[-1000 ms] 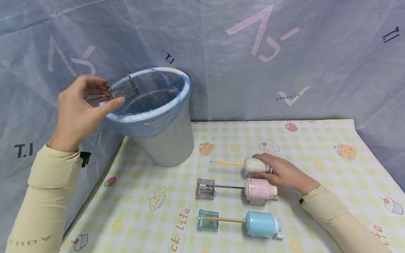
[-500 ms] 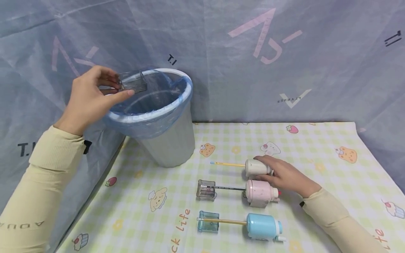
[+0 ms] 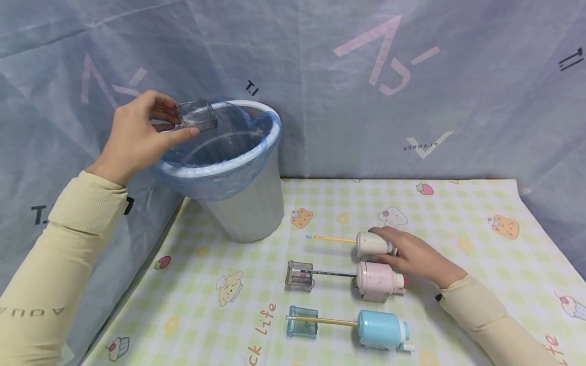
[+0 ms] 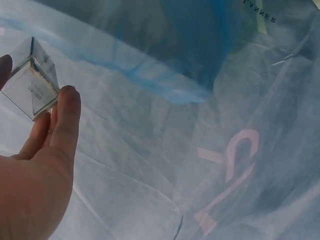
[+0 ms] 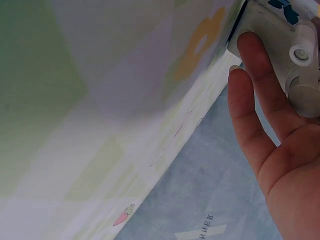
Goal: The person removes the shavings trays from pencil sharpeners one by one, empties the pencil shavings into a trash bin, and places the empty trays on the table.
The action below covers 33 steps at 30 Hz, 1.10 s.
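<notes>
My left hand point(image 3: 142, 132) pinches a clear grey plastic sharpener drawer point(image 3: 198, 116) between thumb and fingers. It holds the drawer, tilted, over the mouth of a grey bin point(image 3: 252, 208) lined with a blue bag. In the left wrist view, brownish specks cling along an edge of the drawer point(image 4: 37, 87). On the table, my right hand point(image 3: 414, 255) grips a white crank pencil sharpener point(image 3: 372, 244), thumb on the near side and fingers on the far side. A yellow pencil point(image 3: 334, 239) sticks out of that sharpener to the left.
Nearer me lie a pink sharpener point(image 3: 376, 277) with a dark pencil point(image 3: 336, 274) and a blue sharpener point(image 3: 377, 328) with a tan pencil point(image 3: 336, 322). A grey drawer point(image 3: 299, 285) and a blue drawer point(image 3: 302, 333) lie at these pencils' ends. Grey cloth point(image 3: 348, 117) hangs behind.
My left hand has moved up and to the right with the drawer, further over the bin, and the drawer's tilt has shifted. My right hand stays on the white sharpener.
</notes>
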{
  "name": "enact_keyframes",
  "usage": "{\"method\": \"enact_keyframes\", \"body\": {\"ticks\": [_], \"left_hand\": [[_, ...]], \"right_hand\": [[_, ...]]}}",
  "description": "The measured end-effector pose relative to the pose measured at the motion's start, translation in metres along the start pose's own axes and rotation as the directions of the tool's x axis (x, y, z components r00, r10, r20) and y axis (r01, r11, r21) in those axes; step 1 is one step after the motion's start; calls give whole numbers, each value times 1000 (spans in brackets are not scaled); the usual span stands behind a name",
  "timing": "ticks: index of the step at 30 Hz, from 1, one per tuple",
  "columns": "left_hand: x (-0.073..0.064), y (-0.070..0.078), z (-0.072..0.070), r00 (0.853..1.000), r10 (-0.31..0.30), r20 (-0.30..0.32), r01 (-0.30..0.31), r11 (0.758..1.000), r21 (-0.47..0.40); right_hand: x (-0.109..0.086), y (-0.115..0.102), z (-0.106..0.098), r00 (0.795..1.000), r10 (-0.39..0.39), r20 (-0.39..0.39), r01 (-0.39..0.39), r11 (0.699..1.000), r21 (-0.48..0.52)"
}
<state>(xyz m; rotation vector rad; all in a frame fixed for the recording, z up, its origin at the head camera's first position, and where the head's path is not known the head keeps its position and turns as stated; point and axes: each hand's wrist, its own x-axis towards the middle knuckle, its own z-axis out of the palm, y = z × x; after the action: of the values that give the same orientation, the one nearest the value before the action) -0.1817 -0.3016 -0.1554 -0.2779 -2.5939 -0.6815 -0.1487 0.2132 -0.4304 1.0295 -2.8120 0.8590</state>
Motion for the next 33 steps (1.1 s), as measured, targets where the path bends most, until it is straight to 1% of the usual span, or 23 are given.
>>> {"method": "enact_keyframes", "body": {"ticks": [3, 8, 14, 21, 24, 27, 33], "left_hand": [[3, -2, -1, 1000, -15, 2, 15, 1000, -1], [5, -5, 0, 999, -44, 24, 44, 999, -8], [10, 3, 1, 996, -57, 72, 60, 998, -31], [14, 10, 1, 993, -67, 96, 72, 996, -52], [16, 12, 1, 992, -66, 106, 73, 995, -65], [18, 13, 0, 992, -52, 112, 60, 996, -65], [22, 18, 3, 988, -16, 154, 18, 1000, -12]], "right_hand": [[0, 1, 1, 1000, -2, -6, 2, 1000, -4], [1, 2, 3, 1000, -4, -12, 4, 1000, -4], [0, 3, 3, 1000, -1, -10, 1, 1000, 11], [1, 3, 4, 1000, 3, -9, -3, 1000, 18], [1, 2, 4, 1000, 0, -9, 0, 1000, 21], [1, 1, 3, 1000, 9, -10, -8, 1000, 30], [1, 1, 2, 1000, 15, -3, -14, 999, 38]]}}
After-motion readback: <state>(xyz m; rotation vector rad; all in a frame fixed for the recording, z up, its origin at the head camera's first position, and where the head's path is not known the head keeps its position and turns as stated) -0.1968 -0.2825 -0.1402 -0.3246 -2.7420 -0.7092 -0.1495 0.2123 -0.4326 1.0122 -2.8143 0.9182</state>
